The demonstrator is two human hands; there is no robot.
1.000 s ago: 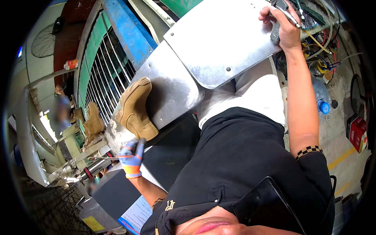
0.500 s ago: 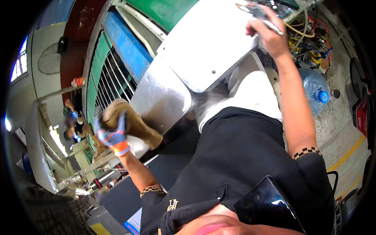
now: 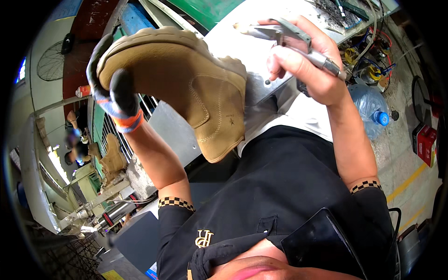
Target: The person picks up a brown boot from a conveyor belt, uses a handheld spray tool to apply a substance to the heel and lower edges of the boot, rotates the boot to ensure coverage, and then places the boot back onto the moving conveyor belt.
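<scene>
My left hand (image 3: 114, 95), in a grey and blue glove with an orange cuff, grips a tan boot (image 3: 163, 70) by its toe. The boot is on its side, its thick sole up and its shaft pointing down toward my lap. My bare right hand (image 3: 312, 65) is closed around a slim silver metal tool (image 3: 322, 60) with a pale, brush-like tip, held to the right of the boot. A grey flat part sits along the tool; its exact kind I cannot make out. Below both hands lies a shiny metal worktop (image 3: 175, 128), with a white surface (image 3: 233, 46) beyond.
More tan boots (image 3: 112, 156) stand on a rack at the left. A person (image 3: 77, 144) works further off. At the right are a large clear bottle (image 3: 371, 109) with a blue cap, hoses and wires (image 3: 373, 65), and a red box (image 3: 424, 144). A dark tray (image 3: 336, 14) lies at the far edge.
My left hand has brought the boot up and to the right, over the metal worktop. My right hand, still holding the tool, has come lower and nearer to the boot.
</scene>
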